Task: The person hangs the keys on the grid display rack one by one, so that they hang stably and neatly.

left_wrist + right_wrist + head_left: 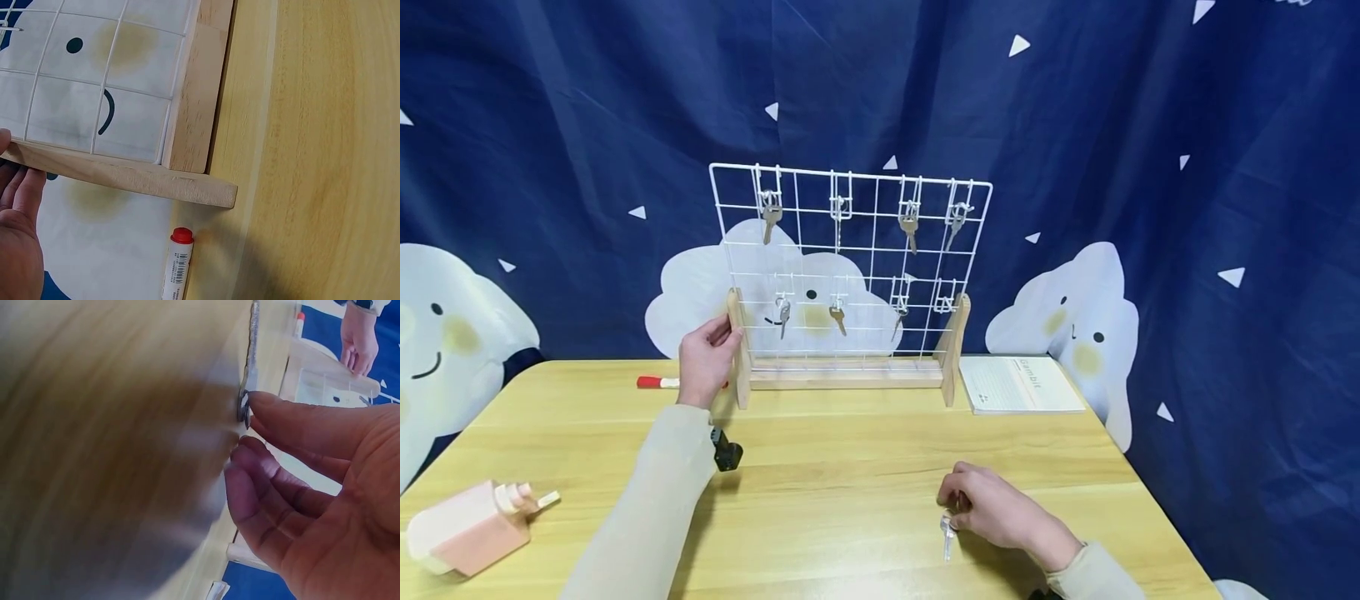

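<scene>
My left hand (706, 362) grips the left wooden upright (740, 350) of a stand that holds a white wire grid (874, 229). In the left wrist view, the thumb and fingers of the left hand (20, 231) lie on either side of that wooden piece. My right hand (1000, 510), low over the table at the right, pinches a silver key (947, 542) by its ring end, the blade pointing toward me. In the right wrist view, the key (251, 356) sits at the thumb's tip; the index fingertip is partly hidden behind the thumb.
Several keys (909, 223) hang from hooks on the grid; the lower right hook (944, 305) carries no key. A notebook (1022, 385) lies right of the stand, a red-capped marker (651, 382) left of it. A pink bottle (471, 529) lies near the table's left front.
</scene>
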Motion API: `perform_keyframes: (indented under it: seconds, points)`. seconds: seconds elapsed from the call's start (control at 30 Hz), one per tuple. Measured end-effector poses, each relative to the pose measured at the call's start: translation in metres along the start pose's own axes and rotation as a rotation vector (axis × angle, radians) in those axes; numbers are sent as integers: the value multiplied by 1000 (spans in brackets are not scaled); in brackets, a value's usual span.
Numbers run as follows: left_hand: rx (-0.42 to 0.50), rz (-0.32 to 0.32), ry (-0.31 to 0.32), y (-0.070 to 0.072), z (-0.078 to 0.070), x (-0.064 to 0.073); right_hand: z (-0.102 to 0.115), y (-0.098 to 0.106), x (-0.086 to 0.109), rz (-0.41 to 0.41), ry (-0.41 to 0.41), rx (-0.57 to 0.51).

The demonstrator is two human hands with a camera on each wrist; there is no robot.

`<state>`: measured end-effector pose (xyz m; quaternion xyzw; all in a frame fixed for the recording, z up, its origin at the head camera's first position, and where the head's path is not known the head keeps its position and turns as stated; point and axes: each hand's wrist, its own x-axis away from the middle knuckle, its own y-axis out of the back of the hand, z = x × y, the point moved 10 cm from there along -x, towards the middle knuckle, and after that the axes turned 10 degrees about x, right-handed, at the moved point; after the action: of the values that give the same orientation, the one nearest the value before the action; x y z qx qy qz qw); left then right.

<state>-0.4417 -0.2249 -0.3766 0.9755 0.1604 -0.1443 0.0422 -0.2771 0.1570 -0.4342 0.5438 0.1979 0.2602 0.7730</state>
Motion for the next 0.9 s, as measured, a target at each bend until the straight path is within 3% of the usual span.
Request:
perform_keyframes:
  seconds: [0.27, 0.6, 0.73, 0.9]
  points:
    - [5, -2, -19, 1, -2, -1, 0, -1, -2, 7, 25, 20]
    - [8, 0, -17, 1, -1, 0, -3, -8, -2, 38, -12, -127]
    - [-7, 1, -6, 0, 0, -1, -2, -4, -2, 12, -8, -168]
    - [-14, 2, 4, 1, 0, 0, 1, 5, -2, -29, 13, -144]
